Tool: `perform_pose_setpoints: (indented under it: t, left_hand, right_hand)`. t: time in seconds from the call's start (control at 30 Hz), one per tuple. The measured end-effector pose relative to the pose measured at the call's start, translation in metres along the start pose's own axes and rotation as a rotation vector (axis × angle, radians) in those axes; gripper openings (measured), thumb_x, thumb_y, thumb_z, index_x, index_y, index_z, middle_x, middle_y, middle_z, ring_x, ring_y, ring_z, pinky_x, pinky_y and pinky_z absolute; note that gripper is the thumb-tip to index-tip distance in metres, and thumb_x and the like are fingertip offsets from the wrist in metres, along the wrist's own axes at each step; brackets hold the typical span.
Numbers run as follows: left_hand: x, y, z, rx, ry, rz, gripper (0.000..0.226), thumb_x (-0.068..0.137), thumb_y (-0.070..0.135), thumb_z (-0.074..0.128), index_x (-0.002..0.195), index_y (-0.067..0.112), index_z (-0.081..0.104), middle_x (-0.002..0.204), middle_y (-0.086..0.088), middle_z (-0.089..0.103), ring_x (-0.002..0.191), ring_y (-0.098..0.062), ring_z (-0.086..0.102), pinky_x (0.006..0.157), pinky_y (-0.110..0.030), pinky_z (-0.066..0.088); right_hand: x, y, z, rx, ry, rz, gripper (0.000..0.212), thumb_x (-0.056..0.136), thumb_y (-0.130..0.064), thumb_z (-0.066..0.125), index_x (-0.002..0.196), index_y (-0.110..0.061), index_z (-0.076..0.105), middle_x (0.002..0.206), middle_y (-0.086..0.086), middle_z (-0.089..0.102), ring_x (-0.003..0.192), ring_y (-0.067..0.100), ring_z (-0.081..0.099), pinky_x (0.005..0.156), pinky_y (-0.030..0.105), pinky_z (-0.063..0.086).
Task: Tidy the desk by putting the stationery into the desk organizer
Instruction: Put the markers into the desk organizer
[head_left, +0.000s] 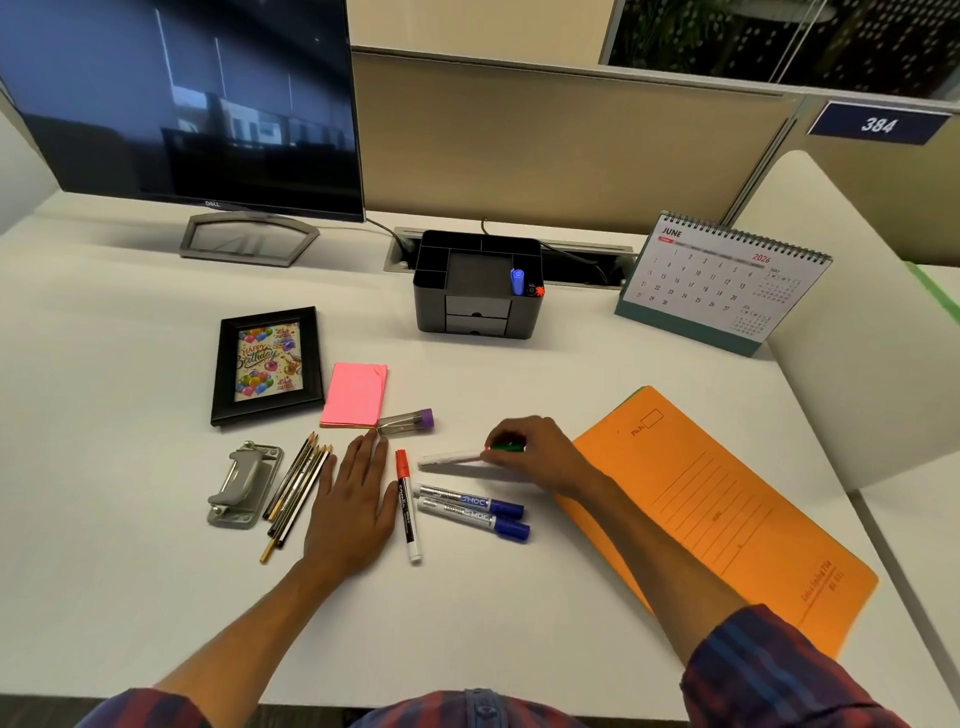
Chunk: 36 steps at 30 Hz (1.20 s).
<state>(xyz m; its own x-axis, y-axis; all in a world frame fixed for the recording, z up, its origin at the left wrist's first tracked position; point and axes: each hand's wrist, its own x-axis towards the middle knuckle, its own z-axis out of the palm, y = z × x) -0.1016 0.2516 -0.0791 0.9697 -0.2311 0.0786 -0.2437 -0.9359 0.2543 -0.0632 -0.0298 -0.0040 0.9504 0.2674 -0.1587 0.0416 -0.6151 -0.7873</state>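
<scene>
Two blue markers (472, 512) near desk edge, right hand (530, 452) beside

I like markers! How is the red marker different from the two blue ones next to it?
The red marker has a red cap pointing away from the person; the two blue markers have blue caps pointing right. It lies alone and looks slimmer; they lie side by side, touching. All have white barrels and lie flat on the desk.

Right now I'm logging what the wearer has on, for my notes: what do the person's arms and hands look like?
Both forearms are bare, with sleeves pushed up near the elbows. The left sleeve and right sleeve are a plaid of dark blue and red, and the same fabric shows at the shirt front, which has a button. No watch, ring or glove shows on the left hand or the right hand.
</scene>
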Motion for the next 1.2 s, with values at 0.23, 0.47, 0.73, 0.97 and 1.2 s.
perform_pose_setpoints:
  t: [0.23,0.47,0.73,0.97,1.2]
  left_hand:
    - [0.000,0.000,0.000,0.003,0.003,0.003,0.064,0.098,0.046,0.017,0.155,0.016,0.019,0.162,-0.003,0.017,0.149,-0.017,0.012,0.120,-0.041,0.006]
    - [0.000,0.001,-0.001,0.008,0.006,0.004,0.063,0.098,0.044,0.021,0.154,0.015,0.023,0.161,-0.004,0.022,0.148,-0.018,0.016,0.119,-0.042,0.008]
    - [0.000,0.001,-0.003,0.012,0.008,0.006,0.063,0.098,0.044,0.021,0.154,0.014,0.024,0.161,-0.004,0.022,0.148,-0.016,0.014,0.119,-0.040,0.006]
    - [0.000,0.002,-0.003,0.005,-0.004,0.006,0.063,0.099,0.045,0.021,0.155,0.016,0.020,0.162,-0.002,0.018,0.149,-0.015,0.012,0.120,-0.040,0.005]
    - [0.000,0.002,-0.004,-0.003,-0.014,0.005,0.063,0.099,0.045,0.020,0.155,0.016,0.018,0.162,-0.002,0.017,0.149,-0.015,0.011,0.120,-0.038,0.001]
  right_hand:
    - [0.019,-0.024,-0.045,0.415,0.424,-0.071,0.019,0.083,-0.014,0.076,0.097,-0.002,0.071,0.082,0.009,0.071,0.072,0.011,0.066,0.067,0.019,0.051]
    - [0.049,-0.042,-0.106,0.306,0.926,-0.186,0.029,0.082,-0.016,0.077,0.106,-0.007,0.064,0.096,0.001,0.071,0.088,0.008,0.069,0.078,0.023,0.057]
    - [0.099,-0.042,-0.134,-0.036,1.057,-0.223,0.027,0.093,-0.019,0.062,0.120,-0.015,0.061,0.095,0.004,0.074,0.084,0.015,0.071,0.077,0.030,0.059]
    - [0.126,-0.033,-0.120,-0.211,0.849,-0.065,0.034,0.100,-0.016,0.048,0.133,-0.011,0.056,0.096,0.011,0.071,0.076,0.019,0.063,0.064,0.018,0.049]
    - [0.132,-0.030,-0.109,-0.285,0.612,0.004,0.041,0.104,-0.018,0.039,0.143,-0.009,0.046,0.124,0.011,0.065,0.102,0.023,0.062,0.084,0.027,0.047]
